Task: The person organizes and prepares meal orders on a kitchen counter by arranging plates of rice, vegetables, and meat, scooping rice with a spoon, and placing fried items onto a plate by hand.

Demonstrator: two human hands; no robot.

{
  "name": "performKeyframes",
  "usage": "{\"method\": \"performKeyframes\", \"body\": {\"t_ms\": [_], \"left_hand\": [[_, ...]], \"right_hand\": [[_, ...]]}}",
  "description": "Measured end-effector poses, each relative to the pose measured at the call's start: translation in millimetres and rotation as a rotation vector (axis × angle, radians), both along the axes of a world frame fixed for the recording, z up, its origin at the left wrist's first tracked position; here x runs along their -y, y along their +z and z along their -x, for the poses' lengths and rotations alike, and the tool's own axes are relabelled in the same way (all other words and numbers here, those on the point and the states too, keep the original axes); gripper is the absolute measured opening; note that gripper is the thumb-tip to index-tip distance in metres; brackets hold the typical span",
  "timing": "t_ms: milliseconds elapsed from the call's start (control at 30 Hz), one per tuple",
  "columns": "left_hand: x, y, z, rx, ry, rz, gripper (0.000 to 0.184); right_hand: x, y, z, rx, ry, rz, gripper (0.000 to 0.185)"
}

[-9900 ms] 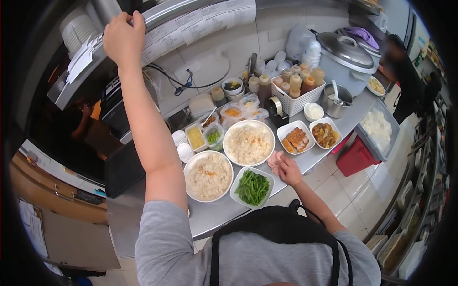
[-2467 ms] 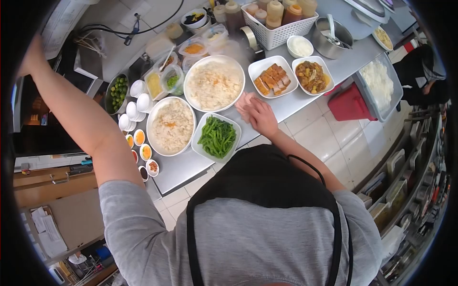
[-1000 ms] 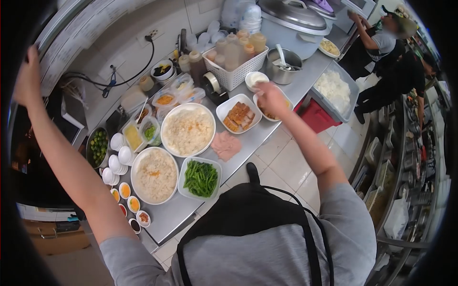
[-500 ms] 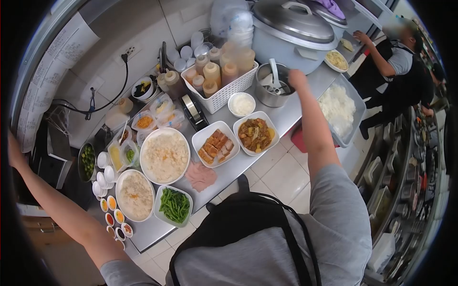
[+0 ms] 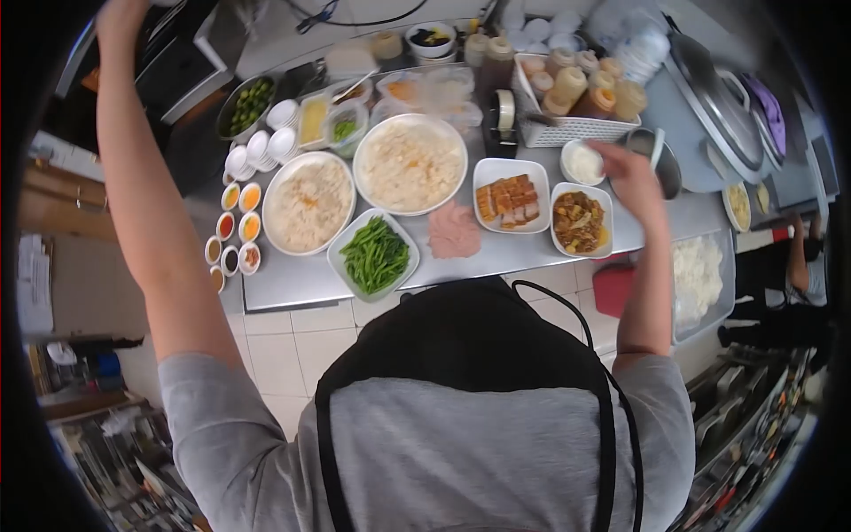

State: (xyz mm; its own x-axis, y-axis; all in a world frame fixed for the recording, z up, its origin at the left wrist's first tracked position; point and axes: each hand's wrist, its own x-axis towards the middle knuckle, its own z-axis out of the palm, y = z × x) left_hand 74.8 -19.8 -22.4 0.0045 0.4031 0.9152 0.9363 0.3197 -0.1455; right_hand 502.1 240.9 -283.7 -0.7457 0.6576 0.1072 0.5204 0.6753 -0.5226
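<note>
Leftmost, beyond the worktop, sit a wooden cabinet point(image 5: 60, 199) and some hanging papers point(image 5: 35, 284), their writing too small to read. The left grip point(image 5: 122, 18), bare, is raised at the top edge, partly cut off, so whether it is released or clenched I cannot tell.

On the left of the steel worktop point(image 5: 297, 280) stand a bowl of green fruit point(image 5: 248, 105), stacked white cups point(image 5: 259, 149) and rows of small sauce cups point(image 5: 251, 227). Pale floor tiles point(image 5: 275, 359) show below. Next come two wide round bowls of rice, the near one holding rice point(image 5: 308, 202), with leafy greens point(image 5: 374, 253) in a square dish in front and a crumpled pink cloth point(image 5: 454, 232) beside that.

Farther right are a tape dispenser point(image 5: 503, 133), crisp sliced meat point(image 5: 512, 202), a white basket point(image 5: 581, 135) of bottles and a bowl of stew point(image 5: 578, 222). The small white bowl point(image 5: 568, 168) stands behind the stew; the right grip point(image 5: 631, 173) is at its right side, fingers bent, and I cannot tell whether it grasps anything.

A metal pot point(image 5: 671, 180) and a big lidded cooker point(image 5: 696, 129) follow. Past the worktop are a red bin point(image 5: 613, 291), a tub of white rice point(image 5: 696, 279), a person in dark clothes point(image 5: 780, 279) and crowded shelves point(image 5: 753, 417).
</note>
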Motion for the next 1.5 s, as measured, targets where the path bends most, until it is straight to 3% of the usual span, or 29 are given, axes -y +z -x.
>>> {"method": "performKeyframes", "body": {"t_ms": [33,67,100,133,233,333,367,500,633,800,900,967,1133,1300,1500], "left_hand": [[9,-15,22,-0.190,0.012,-0.001,0.034],[22,-34,-1,-0.163,0.096,0.039,0.038],[35,-57,-15,-0.062,0.039,0.066,0.040],[46,-82,-11,-0.162,-0.032,-0.028,0.029],[86,-177,-52,0.130,0.028,-0.025,0.018],[120,-271,-73,0.634,0.029,0.038,0.015],[128,-293,-81,0.793,0.029,0.045,0.014],[153,-342,-115,1.015,0.053,0.073,0.013],[148,-358,-136,1.197,0.026,0.072,0.013],[137,-349,-138,1.186,-0.030,0.080,0.014],[137,-347,-134,1.194,-0.045,0.100,0.014],[136,-346,-134,1.163,0.010,0.127,0.012],[127,-351,-138,1.191,-0.052,0.114,0.012],[126,-351,-137,1.139,-0.067,0.125,0.012],[126,-351,-144,1.182,-0.053,0.125,0.014]], "right_hand": [[16,-12,25,-0.052,0.155,0.012,0.046],[31,-25,46,-0.104,0.305,0.029,0.045],[45,-34,64,0.076,0.327,-0.083,0.040],[57,-40,78,0.254,0.345,-0.195,0.036],[90,-56,102,0.367,0.473,-0.316,0.026],[97,-86,127,0.413,0.457,-0.357,0.022],[102,-69,127,0.381,0.451,-0.343,0.019],[113,-62,120,0.352,0.458,-0.282,0.016],[132,-84,133,0.267,0.444,-0.249,0.014],[138,-78,143,0.271,0.416,-0.215,0.014],[130,-50,128,0.219,0.439,-0.311,0.012],[118,-39,121,0.353,0.391,-0.525,0.010],[96,-69,139,0.340,0.390,-0.599,0.010],[84,-51,131,0.310,0.300,-0.608,0.010],[73,-88,144,0.218,0.380,-0.706,0.010]]}}
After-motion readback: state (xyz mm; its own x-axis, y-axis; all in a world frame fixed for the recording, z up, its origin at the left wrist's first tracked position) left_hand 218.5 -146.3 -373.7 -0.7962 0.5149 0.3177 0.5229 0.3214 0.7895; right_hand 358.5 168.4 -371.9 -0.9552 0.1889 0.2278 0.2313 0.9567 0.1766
